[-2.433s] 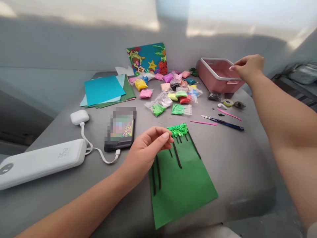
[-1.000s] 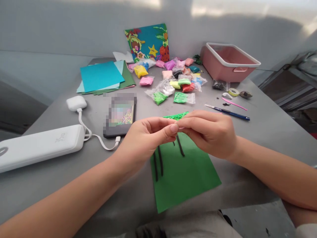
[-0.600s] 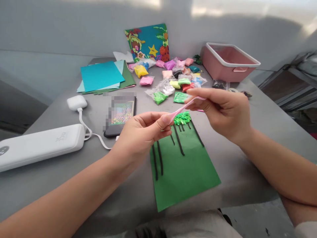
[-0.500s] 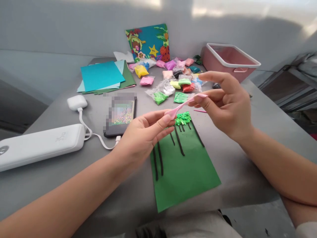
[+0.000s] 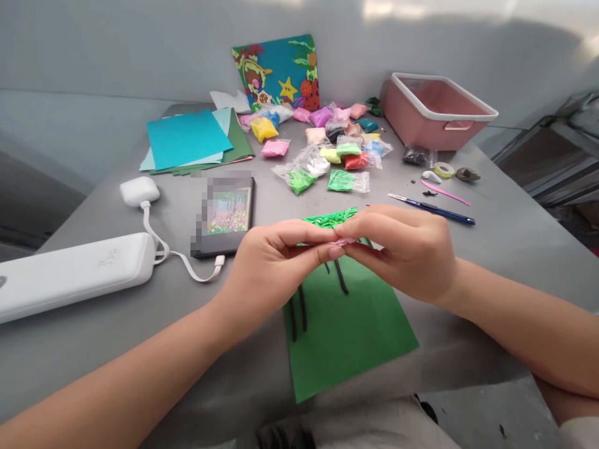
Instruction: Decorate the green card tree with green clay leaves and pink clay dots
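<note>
Pink modelling clay (image 5: 345,241) is pinched between the fingertips of both hands, mostly hidden by them. My left hand (image 5: 281,255) grips it from the left with thumb and fingers closed. From the right, my right hand (image 5: 402,249) pinches the same piece, its fingers meeting those of the left. Below them lies a green sheet (image 5: 350,337) bearing black clay strips (image 5: 303,308). Bright green clay leaves (image 5: 327,219) cover its far edge, partly behind my hands.
Behind are bags of coloured clay (image 5: 302,181), a sea picture (image 5: 287,75) and a pink basket (image 5: 449,115). At right lie a blue craft knife (image 5: 435,210) and a pink tool (image 5: 444,193). At left are a phone (image 5: 229,215), a white power bank (image 5: 79,271) and coloured sheets (image 5: 187,140).
The pink clay was stretched into a long strand between my hands; now it is bunched at the fingertips. My right hand has moved down and left to meet the left.
</note>
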A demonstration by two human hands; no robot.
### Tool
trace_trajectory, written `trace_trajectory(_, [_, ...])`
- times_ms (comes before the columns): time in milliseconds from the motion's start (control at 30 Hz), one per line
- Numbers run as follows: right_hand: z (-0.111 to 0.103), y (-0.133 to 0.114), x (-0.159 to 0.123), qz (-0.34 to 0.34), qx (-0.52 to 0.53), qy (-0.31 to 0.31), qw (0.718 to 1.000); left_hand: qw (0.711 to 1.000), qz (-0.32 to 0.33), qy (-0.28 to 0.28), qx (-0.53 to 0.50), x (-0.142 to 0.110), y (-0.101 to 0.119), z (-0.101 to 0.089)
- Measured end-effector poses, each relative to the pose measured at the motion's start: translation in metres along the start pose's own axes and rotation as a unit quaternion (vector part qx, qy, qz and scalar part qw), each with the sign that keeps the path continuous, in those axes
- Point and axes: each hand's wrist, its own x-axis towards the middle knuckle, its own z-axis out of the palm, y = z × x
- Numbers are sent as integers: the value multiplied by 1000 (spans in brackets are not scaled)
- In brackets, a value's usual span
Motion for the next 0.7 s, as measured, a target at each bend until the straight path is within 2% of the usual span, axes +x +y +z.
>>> trace_trajectory(100, [-5, -1, 0, -23, -3, 12, 1000, 999, -24, 28, -26, 0, 3, 1])
trace_trajectory(233, [-12, 3, 6, 8, 16, 13, 1000, 994, -62, 42, -73, 1, 5, 0])
trace_trajectory(367, [-14, 11, 10, 86, 14, 70, 994, 986, -87, 47, -134, 3, 2, -2])
trace_trajectory(467, [-11, 18, 10, 159, 69, 109, 979, 973, -105, 44, -199, 3, 1, 1])
trace_trajectory(533, [-9, 20, 10, 176, 114, 122, 970, 963, -128, 32, -235, 3, 2, 3])
trace_trajectory(600, [-7, 19, 10, 157, 139, 113, 971, 958, -141, 12, -249, 1, 3, 4])
trace_trajectory(700, [-5, 17, 10, 127, 145, 56, 980, 962, -129, -20, -239, 0, 4, 4])
